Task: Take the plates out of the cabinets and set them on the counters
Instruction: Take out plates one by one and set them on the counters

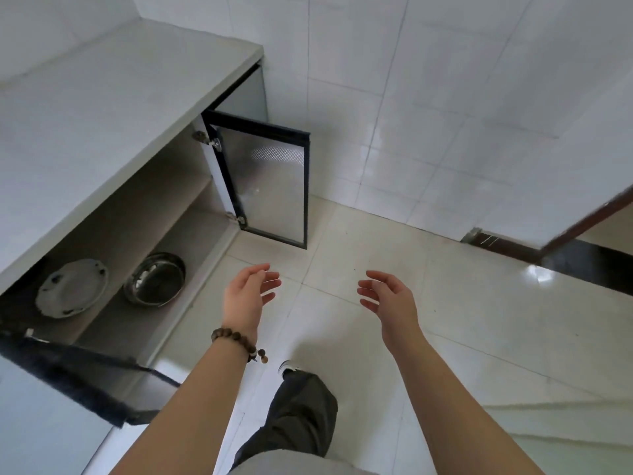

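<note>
A white plate with dark marks on its rim (72, 288) lies on the bottom shelf of the open cabinet (161, 204) at lower left. Right of the plate, on the same shelf, sits a steel bowl (154, 279). The grey counter (102, 97) runs above the cabinet. My left hand (249, 293), with a bead bracelet on the wrist, hovers over the floor to the right of the cabinet, fingers relaxed and holding nothing. My right hand (387, 296) hovers beside it, also with relaxed fingers and nothing in it.
Two black-framed glass cabinet doors stand open: the far door (270, 181) swung out over the floor, the near door (82, 378) at lower left. White tiled walls (445, 97) rise behind. A brown door (589, 217) stands at right. My leg and shoe (294, 406) are on the pale floor.
</note>
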The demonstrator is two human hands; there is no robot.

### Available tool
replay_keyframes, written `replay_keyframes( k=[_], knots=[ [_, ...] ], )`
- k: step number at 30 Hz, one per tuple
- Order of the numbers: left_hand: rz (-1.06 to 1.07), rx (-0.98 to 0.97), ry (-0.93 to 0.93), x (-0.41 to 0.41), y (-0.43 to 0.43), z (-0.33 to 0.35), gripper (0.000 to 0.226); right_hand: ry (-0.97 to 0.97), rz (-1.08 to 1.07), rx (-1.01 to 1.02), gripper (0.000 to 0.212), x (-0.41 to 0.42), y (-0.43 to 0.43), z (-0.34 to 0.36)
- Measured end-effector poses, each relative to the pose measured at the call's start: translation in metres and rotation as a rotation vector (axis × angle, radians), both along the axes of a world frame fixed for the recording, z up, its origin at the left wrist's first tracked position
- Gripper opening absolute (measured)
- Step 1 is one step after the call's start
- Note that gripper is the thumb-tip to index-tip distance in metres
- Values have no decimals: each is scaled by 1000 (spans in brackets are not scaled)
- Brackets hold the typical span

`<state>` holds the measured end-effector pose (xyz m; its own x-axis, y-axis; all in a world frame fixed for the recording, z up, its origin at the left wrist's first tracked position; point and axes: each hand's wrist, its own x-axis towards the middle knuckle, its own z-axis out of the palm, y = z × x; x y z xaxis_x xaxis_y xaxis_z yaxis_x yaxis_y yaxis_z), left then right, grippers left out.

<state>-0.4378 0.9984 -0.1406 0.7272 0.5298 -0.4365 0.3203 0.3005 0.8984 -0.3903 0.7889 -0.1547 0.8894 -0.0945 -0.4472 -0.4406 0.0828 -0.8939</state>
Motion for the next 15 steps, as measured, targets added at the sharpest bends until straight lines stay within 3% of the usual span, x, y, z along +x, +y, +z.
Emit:
replay_keyframes(
  k=[15],
  knots=[
    [379,39,-39,144,115,17,23,-35,427,-11,19,203,150,23]
  ],
)
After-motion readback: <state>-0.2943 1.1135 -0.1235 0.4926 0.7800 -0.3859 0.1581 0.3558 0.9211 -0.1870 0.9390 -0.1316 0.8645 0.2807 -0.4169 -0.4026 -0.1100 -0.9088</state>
